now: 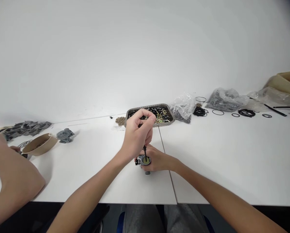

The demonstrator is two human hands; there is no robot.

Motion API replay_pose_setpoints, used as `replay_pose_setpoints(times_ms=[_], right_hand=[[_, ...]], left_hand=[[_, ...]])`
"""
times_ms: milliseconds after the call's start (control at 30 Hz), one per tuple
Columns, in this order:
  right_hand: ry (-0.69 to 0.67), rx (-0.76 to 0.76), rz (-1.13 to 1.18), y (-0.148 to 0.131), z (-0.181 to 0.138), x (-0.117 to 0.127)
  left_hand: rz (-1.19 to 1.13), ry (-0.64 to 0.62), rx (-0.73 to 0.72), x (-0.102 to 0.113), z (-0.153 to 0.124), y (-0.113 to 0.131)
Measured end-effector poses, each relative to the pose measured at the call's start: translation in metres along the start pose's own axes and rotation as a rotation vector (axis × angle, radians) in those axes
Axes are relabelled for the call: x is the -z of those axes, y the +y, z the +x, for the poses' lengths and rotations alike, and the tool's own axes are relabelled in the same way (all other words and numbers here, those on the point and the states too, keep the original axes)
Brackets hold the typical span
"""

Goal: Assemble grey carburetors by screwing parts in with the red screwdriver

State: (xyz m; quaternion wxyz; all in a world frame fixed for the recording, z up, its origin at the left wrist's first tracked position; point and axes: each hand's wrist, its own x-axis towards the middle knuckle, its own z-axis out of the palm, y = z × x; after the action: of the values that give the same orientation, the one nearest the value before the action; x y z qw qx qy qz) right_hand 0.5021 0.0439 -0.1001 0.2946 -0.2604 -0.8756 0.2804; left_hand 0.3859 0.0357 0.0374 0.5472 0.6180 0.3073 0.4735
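Observation:
My right hand (159, 160) wraps round a small grey round part (145, 160) with a yellowish inside, resting on the white table (91, 161). My left hand (137, 131) is above it, fingers pinched on a thin black tool or rod (145, 152) whose tip stands in the part's opening. Just behind my hands sits a metal tray (129, 113) filled with black and brass small parts.
A small heap of brass bits (120, 121) lies left of the tray. Plastic bags (183, 108) and black O-rings (246, 112) lie at right. At left are a tan bowl (39, 144), grey parts (65, 135) and another person's arm (11, 174).

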Motion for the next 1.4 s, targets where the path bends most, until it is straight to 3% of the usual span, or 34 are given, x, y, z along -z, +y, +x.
replay_pose_setpoints(times_ms=[67, 200, 400, 467, 567, 633, 700, 767, 833, 933, 1033, 1167, 1333, 1400], right_hand=[[-0.004, -0.010, -0.005, 0.000, 0.000, 0.000], [-0.025, -0.015, 0.014, -0.001, 0.001, 0.001], [-0.050, -0.072, 0.053, -0.006, 0.002, 0.005], [-0.050, -0.079, 0.064, -0.007, 0.002, 0.005], [-0.052, -0.077, 0.073, -0.006, 0.001, 0.005], [-0.049, -0.082, 0.066, -0.006, 0.001, 0.004], [-0.042, -0.080, 0.055, -0.005, 0.001, 0.004], [-0.043, -0.065, 0.045, -0.005, 0.001, 0.004], [-0.041, -0.041, 0.041, -0.004, 0.001, 0.003], [-0.020, -0.002, 0.036, -0.002, 0.001, 0.001], [-0.004, 0.011, 0.025, 0.000, 0.001, -0.001], [0.005, 0.014, 0.023, 0.002, 0.001, -0.002], [0.002, -0.008, 0.032, 0.001, 0.001, -0.002], [-0.016, -0.026, 0.041, -0.001, 0.001, 0.000]], left_hand=[[-0.052, -0.010, -0.051, -0.002, -0.004, -0.007], [-0.128, -0.198, -0.108, 0.002, -0.001, -0.017], [-0.243, -0.487, 0.022, 0.013, 0.017, -0.017], [-0.347, -0.664, 0.069, 0.017, 0.025, -0.020], [-0.540, -1.096, 0.141, 0.020, 0.039, -0.027], [-0.609, -1.282, 0.188, 0.020, 0.047, -0.028], [-0.520, -1.221, 0.224, 0.019, 0.052, -0.024], [-0.277, -0.966, 0.205, 0.018, 0.053, -0.015], [-0.053, -0.626, 0.120, 0.015, 0.048, -0.005], [0.014, -0.179, 0.015, 0.010, 0.032, 0.001], [-0.006, 0.024, -0.059, 0.005, 0.012, -0.004], [-0.004, -0.015, -0.184, 0.003, 0.000, -0.013], [-0.122, -0.245, -0.182, 0.009, 0.004, -0.013], [-0.180, -0.407, -0.146, 0.011, 0.006, -0.013]])
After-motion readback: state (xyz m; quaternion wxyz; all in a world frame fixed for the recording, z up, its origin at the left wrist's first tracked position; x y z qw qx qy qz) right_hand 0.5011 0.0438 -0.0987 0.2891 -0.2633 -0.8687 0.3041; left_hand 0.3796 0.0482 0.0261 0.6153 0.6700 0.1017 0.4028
